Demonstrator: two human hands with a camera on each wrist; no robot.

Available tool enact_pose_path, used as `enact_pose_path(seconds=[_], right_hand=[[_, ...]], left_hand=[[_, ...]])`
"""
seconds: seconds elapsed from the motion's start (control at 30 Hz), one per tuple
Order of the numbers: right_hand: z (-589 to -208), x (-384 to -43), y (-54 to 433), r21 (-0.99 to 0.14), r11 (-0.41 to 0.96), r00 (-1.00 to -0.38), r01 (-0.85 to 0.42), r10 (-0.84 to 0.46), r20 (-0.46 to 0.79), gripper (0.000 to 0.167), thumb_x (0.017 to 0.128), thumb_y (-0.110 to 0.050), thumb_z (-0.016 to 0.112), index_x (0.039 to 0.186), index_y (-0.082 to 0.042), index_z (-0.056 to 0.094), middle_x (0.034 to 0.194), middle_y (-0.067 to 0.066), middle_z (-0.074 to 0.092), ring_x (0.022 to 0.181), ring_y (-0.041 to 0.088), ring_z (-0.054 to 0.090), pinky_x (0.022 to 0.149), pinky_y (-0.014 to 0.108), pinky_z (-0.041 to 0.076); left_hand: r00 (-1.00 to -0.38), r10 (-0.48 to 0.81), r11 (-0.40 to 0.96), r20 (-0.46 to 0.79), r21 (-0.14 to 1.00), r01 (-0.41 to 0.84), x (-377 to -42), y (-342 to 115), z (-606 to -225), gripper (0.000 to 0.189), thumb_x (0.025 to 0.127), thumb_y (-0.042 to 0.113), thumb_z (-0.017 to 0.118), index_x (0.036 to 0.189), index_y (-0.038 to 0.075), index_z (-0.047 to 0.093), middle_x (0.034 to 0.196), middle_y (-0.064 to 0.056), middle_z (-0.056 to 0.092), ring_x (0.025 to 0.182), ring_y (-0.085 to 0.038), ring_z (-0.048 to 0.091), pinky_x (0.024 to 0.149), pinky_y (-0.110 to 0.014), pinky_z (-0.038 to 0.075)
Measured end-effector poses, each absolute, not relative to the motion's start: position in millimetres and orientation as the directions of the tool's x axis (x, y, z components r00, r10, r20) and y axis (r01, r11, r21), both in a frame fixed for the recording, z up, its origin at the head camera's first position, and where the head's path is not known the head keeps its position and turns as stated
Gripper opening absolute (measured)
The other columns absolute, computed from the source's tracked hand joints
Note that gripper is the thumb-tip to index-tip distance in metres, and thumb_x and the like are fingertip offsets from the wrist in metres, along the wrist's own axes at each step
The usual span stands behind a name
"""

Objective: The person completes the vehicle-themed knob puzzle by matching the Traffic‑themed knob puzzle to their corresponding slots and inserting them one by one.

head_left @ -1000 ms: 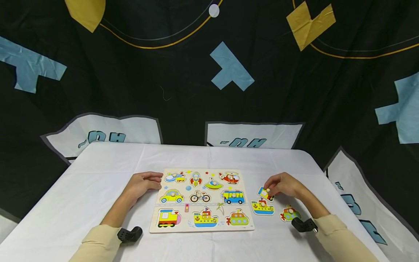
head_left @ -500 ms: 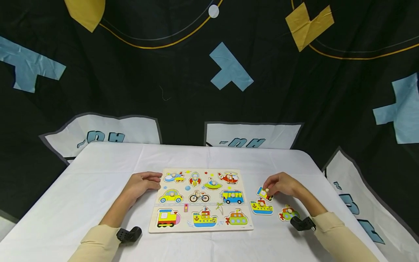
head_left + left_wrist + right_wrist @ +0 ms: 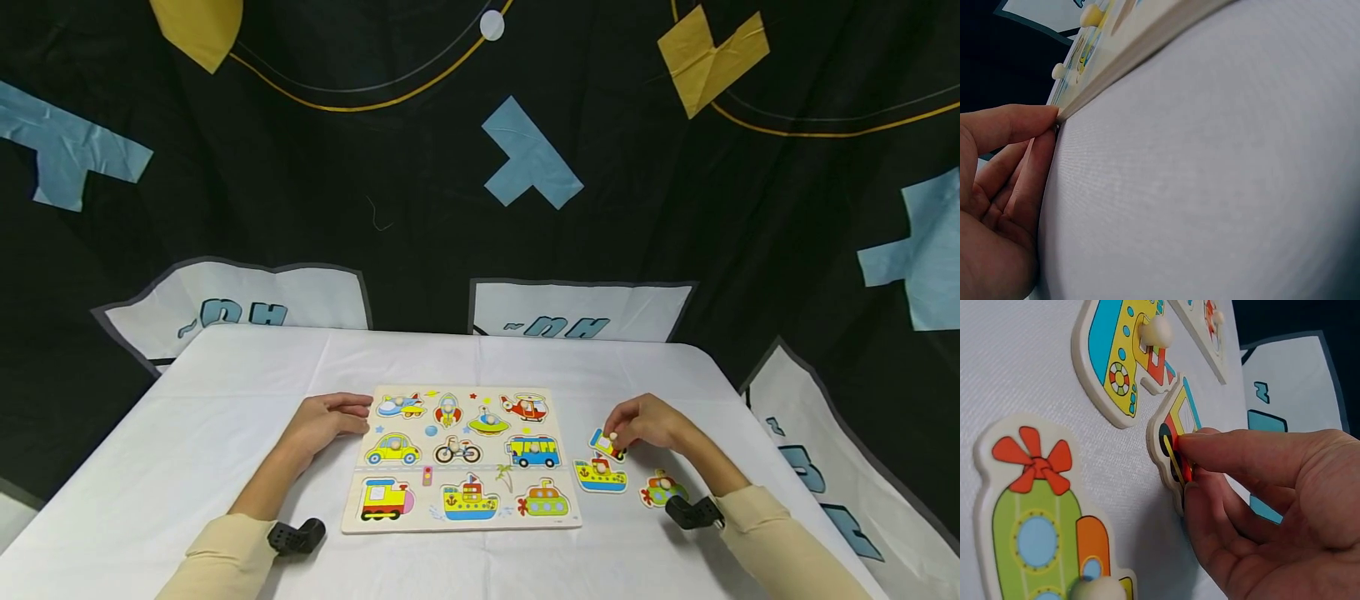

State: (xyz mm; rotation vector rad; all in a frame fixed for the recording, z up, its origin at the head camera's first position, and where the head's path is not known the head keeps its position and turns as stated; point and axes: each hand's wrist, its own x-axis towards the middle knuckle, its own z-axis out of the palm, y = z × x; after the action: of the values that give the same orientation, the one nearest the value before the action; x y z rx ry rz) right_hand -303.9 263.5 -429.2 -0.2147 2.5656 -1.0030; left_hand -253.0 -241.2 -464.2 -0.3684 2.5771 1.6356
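Observation:
The wooden puzzle board (image 3: 461,458) lies flat on the table, printed with vehicles. My left hand (image 3: 315,427) rests on the cloth at its left side, fingertips touching the edge; in the left wrist view thumb and finger meet the board's corner. To the right of the board, my right hand (image 3: 651,421) pinches the train puzzle piece (image 3: 1177,425), which stays low over or on the cloth. Part of the train is covered by the fingers. A boat puzzle piece (image 3: 600,476) lies just in front of it, and a submarine puzzle piece (image 3: 662,489) lies nearer the wrist.
Knobbed pieces such as the bus (image 3: 533,451) and helicopter (image 3: 525,407) sit in the board's upper rows. White cloth covers the table (image 3: 247,375), and a dark curtain (image 3: 420,208) hangs behind it. Each wrist wears a black camera (image 3: 297,537).
Both hands and the puzzle pieces keep their places. Only a slight shift of the head camera shows.

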Motion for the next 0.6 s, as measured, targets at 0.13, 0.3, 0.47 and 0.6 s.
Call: enact_pose_path(seconds=[0.13, 0.3, 0.47, 0.6], right_hand=[[-424, -305, 262, -0.677, 0.736, -0.917, -0.005, -0.273, -0.29, 0.017, 0.076, -0.005, 0.078, 0.093, -0.004, 0.075, 0.086, 0.005, 0.072, 0.074, 0.019, 0.061, 0.069, 0.033, 0.051], [-417, -308, 258, -0.672, 0.739, -0.921, -0.039, -0.288, -0.263, 0.015, 0.077, -0.006, 0.077, 0.093, -0.004, 0.075, 0.086, 0.004, 0.072, 0.074, 0.018, 0.061, 0.069, 0.033, 0.052], [-411, -307, 247, -0.68, 0.729, -0.916, -0.082, -0.324, -0.236, 0.014, 0.078, -0.007, 0.078, 0.092, -0.004, 0.076, 0.084, 0.004, 0.072, 0.074, 0.018, 0.06, 0.069, 0.034, 0.052], [-407, -307, 236, -0.688, 0.719, -0.912, -0.101, -0.343, -0.224, 0.014, 0.078, -0.007, 0.08, 0.091, -0.004, 0.076, 0.081, 0.003, 0.07, 0.072, 0.018, 0.06, 0.069, 0.035, 0.053]], left_hand=[[-0.969, -0.162, 0.406, -0.185, 0.883, -0.236, -254, -241, -464, 0.05, 0.082, 0.017, 0.077, 0.131, 0.01, 0.068, 0.113, -0.006, 0.074, 0.102, -0.017, 0.067, 0.087, -0.028, 0.052], [-0.968, -0.168, 0.404, -0.186, 0.883, -0.239, -254, -241, -462, 0.05, 0.082, 0.017, 0.077, 0.131, 0.011, 0.069, 0.113, -0.006, 0.074, 0.103, -0.016, 0.067, 0.089, -0.03, 0.052], [-0.97, -0.158, 0.398, -0.184, 0.887, -0.233, -254, -242, -463, 0.051, 0.081, 0.016, 0.078, 0.131, 0.01, 0.068, 0.114, -0.007, 0.074, 0.102, -0.017, 0.067, 0.087, -0.029, 0.053], [-0.969, -0.16, 0.389, -0.188, 0.89, -0.237, -254, -243, -464, 0.05, 0.081, 0.015, 0.078, 0.13, 0.01, 0.069, 0.112, -0.006, 0.074, 0.1, -0.016, 0.068, 0.086, -0.028, 0.053]])
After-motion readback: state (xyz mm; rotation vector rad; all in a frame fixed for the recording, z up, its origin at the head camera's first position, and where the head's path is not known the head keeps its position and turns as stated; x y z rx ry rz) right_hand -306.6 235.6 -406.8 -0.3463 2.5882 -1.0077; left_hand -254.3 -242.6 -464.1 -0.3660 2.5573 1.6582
